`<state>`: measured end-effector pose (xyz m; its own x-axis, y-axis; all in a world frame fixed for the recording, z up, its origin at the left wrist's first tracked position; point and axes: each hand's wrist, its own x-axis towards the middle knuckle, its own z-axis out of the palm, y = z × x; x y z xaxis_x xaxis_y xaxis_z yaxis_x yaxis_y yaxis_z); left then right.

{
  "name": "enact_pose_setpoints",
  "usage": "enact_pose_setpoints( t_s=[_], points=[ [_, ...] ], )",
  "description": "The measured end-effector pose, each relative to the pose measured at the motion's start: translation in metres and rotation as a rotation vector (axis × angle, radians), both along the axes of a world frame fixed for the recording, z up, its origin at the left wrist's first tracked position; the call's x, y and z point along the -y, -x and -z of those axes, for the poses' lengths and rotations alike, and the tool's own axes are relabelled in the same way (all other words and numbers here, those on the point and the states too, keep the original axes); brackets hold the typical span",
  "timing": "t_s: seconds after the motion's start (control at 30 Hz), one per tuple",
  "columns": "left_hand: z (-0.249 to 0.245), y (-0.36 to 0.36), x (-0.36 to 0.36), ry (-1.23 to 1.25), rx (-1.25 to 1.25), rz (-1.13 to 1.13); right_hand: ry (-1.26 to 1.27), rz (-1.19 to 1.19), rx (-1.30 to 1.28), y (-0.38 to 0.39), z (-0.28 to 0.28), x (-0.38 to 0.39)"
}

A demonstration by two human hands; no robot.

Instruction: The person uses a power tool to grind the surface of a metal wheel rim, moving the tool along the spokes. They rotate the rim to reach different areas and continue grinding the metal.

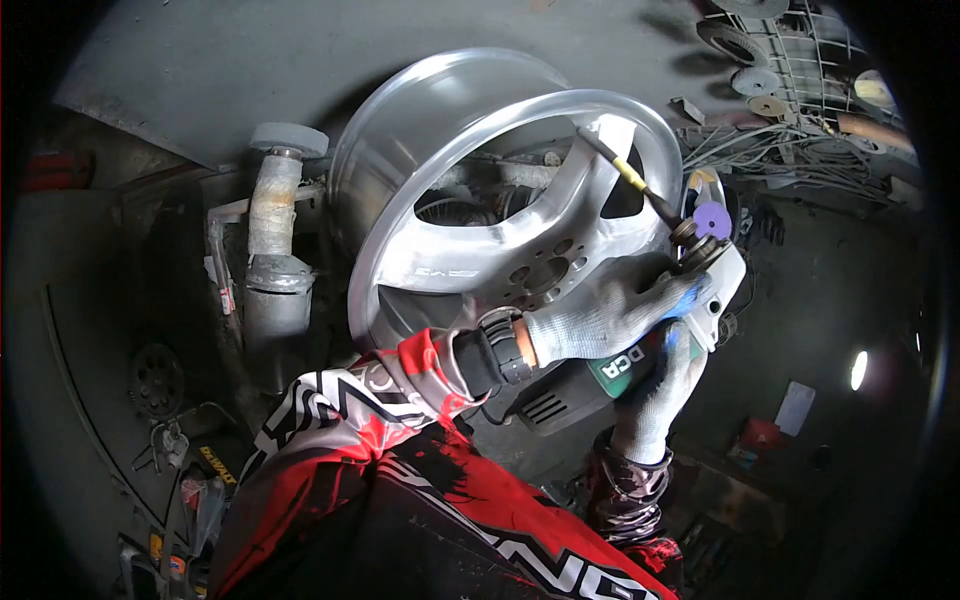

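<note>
- L hand (600, 318), gray knit glove, is closing over the head end of the angle grinder (585, 388), right of center frame. Fingers are curling tight, and there's a black watch at the wrist.
- R hand (665, 385), also gloved, is coming up from below and wrapping the grinder's green-gray body just under the L hand. Full grip, both hands touching the tool.
- The grinder's white guard (722, 290) is poking out past the L fingers, w/ a small purple disc (712, 220) sitting just above it.
- A thin dark rod w/ yellow band (632, 176) is slanting from the grinder head up-left across the wheel's edge. Can't tell if the L hand is gripping it too.
- The alloy wheel (450, 150) is filling center frame, bare metal and tilted, spokes and bolt holes facing the hands. The L wrist is lying right against its lower face.
- Left of the wheel, an upright post w/ a gray stone cap (288, 139) is standing.
- Upper right, a wire rack of discs (790, 60) is hanging on the wall.
</note>
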<state>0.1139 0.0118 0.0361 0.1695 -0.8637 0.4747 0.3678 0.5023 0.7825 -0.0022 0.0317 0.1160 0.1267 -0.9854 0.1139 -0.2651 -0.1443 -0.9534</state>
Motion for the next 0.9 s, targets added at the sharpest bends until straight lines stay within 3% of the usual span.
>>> enact_pose_setpoints(
  t_s=[0.07,0.13,0.2,0.23,0.27,0.33,0.4,0.53,0.7,0.8,0.9],
  points=[
    [-0.003,-0.003,0.002,-0.047,-0.076,0.097,0.014,-0.058,-0.027,-0.002,-0.004,0.0],
    [-0.002,0.0,-0.003,-0.038,-0.087,0.055,-0.011,-0.045,-0.014,0.004,0.0,0.001],
    [0.002,0.001,-0.01,0.011,0.042,-0.072,-0.007,-0.019,0.023,0.009,0.006,-0.002],
    [0.013,0.009,-0.008,0.157,0.171,-0.228,-0.02,-0.008,-0.006,0.009,0.006,-0.005],
    [0.018,0.013,-0.01,0.154,0.171,-0.228,-0.023,-0.008,-0.006,0.011,0.007,-0.009],
    [0.024,0.02,-0.023,0.035,0.039,-0.094,-0.172,-0.016,0.04,0.018,0.009,-0.017],
    [0.028,0.021,-0.034,0.017,0.065,-0.118,-0.204,-0.018,0.065,0.025,0.016,-0.023],
    [0.024,0.02,-0.052,-0.13,-0.11,0.096,-0.224,0.016,0.049,0.021,0.018,-0.037],
    [0.027,0.022,-0.05,0.006,0.207,-0.257,-0.229,-0.01,0.06,0.009,0.008,-0.032],
    [0.02,0.013,-0.022,0.161,0.214,-0.278,-0.154,-0.023,0.069,0.011,0.004,-0.018],
    [0.003,0.002,-0.019,0.042,0.012,-0.05,-0.091,0.012,0.031,0.002,-0.002,-0.014]
  ],
)
